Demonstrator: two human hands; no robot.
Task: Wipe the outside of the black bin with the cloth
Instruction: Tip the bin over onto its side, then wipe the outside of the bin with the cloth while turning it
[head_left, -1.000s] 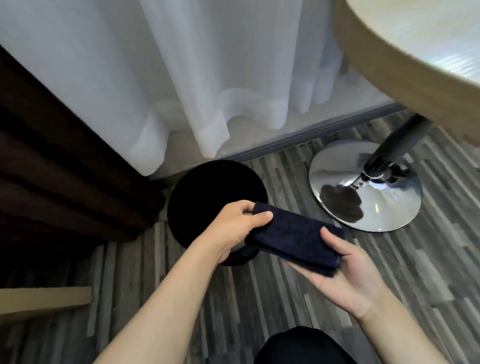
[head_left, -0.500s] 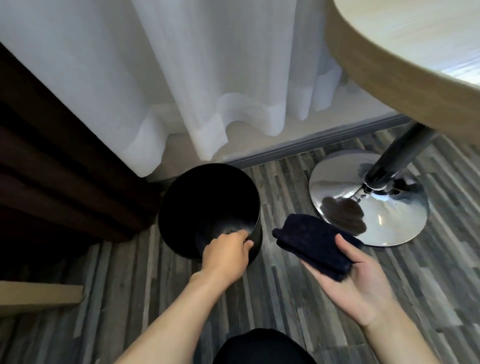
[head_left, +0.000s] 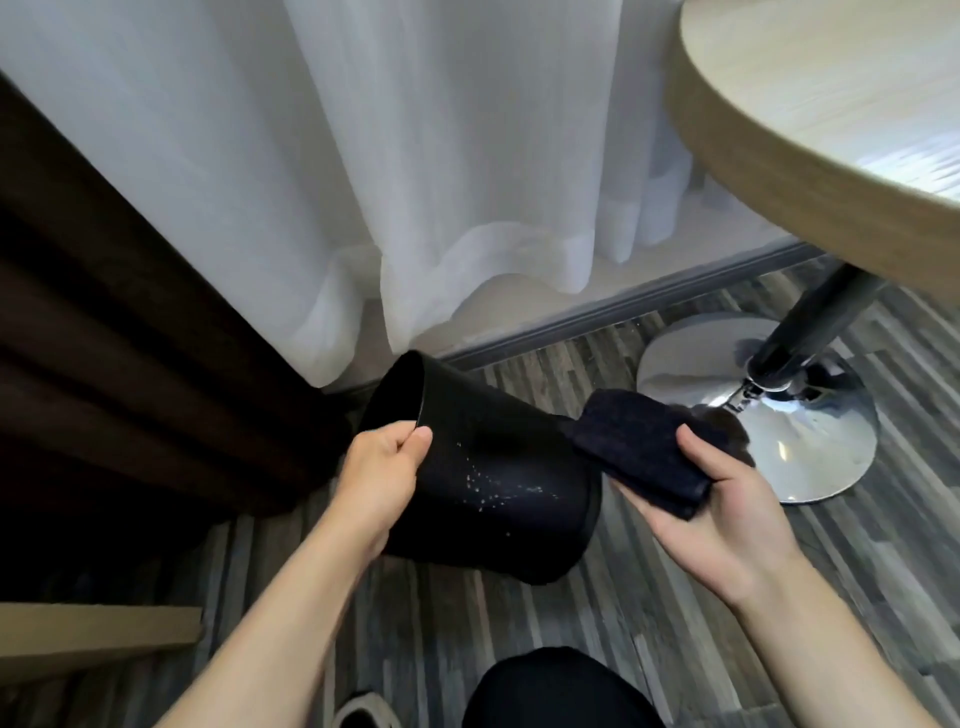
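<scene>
I see the black bin (head_left: 493, 478) tipped on its side above the striped wood floor (head_left: 649, 639), mouth toward the dark curtain (head_left: 130, 338) — my left hand (head_left: 382, 478) pinching its rim, my right hand (head_left: 717, 514) clasping the folded dark cloth (head_left: 639, 447) against its base, beside the table's chrome foot (head_left: 810, 457).

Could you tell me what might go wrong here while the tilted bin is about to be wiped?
The left hand only pinches the rim of the tilted black plastic bin, so wiping pressure could twist it loose. The folded dark cloth in the right hand might miss the pale specks on the wall.
</scene>
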